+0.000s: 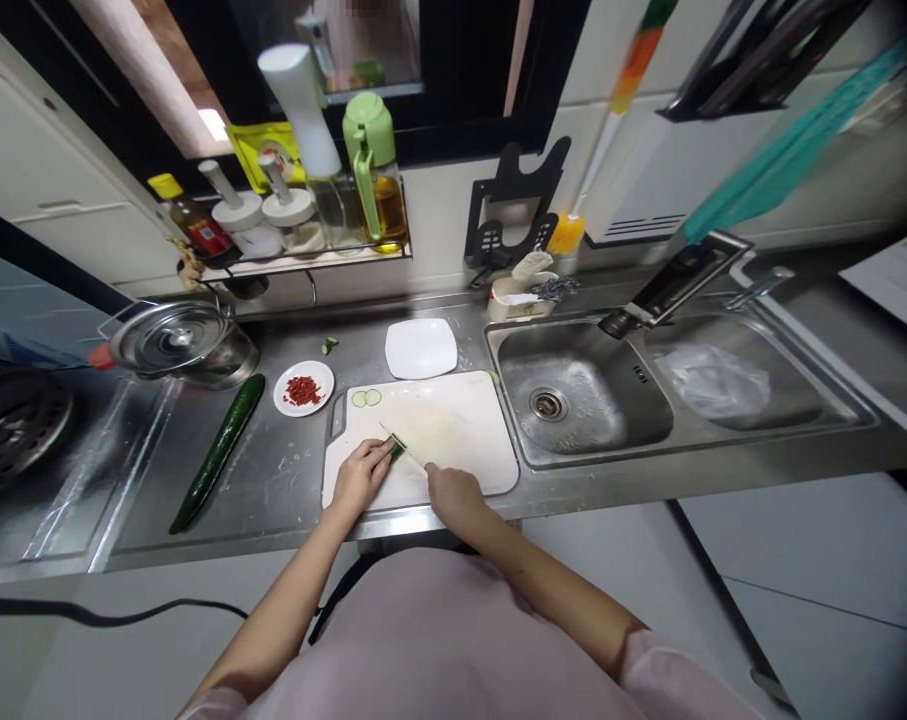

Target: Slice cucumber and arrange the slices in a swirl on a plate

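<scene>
My right hand point(454, 494) is wrapped round the handle of a knife point(414, 458), its blade angled up and left over a white cutting board point(472, 420). Against the blade sits a small dark green piece of cucumber point(397, 452). My left hand point(361, 474) presses this piece down with closed fingers, which hide part of it. Two thin cucumber slices point(366, 398) lie at the board's upper left corner. A whole cucumber point(219, 452) rests on the steel counter, left of the board.
Beyond the board stand a white square plate point(421, 348) and a round plate point(304, 388) with chopped red pieces. Cucumber ends point(329, 345) lie behind. A lidded pot point(185, 340) is at left, a double sink point(584, 385) at right, and a shelf of bottles point(295, 262) above.
</scene>
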The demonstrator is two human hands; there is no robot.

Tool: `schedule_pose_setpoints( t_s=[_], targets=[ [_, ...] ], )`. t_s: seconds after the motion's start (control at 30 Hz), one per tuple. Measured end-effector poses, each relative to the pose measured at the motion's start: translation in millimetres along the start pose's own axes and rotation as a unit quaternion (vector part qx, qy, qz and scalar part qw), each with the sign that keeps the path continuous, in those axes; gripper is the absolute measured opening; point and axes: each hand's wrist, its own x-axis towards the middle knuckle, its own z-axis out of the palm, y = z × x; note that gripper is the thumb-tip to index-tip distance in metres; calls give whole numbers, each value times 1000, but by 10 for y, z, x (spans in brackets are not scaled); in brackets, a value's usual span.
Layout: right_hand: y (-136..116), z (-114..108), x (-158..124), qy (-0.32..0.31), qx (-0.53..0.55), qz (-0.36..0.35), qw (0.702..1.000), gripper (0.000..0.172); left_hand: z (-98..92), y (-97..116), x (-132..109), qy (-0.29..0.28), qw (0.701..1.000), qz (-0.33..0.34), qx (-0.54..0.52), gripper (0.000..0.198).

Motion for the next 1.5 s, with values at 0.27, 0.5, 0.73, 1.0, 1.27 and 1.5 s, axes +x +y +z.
schedule_pose_setpoints(
  t_s=[0.27,0.5,0.73,1.0,1.27,1.5],
  targets=[
    [-47,-49,8,-8,-6,4,1000,30,10,-15,4,20,999,24,-8,33],
    [-93,-69,10,-15,1,8,1000,30,19,-27,5,23,999,26,-1,33],
    [-80,-73,75,-18,13,-1,1000,30,-4,-36,6,14,999,35,3,33],
    [-98,-103,114,-28,19,-11,999,31,-14,-68,31,6,999,48,-16,33],
    [-104,-104,139,-34,23,-10,999,31,-42,-61,43,-1,999,47,-13,33],
    [-92,-93,160,-24,24,-12,999,29,-54,-89,63,-13,998,52,-13,34]
  ],
)
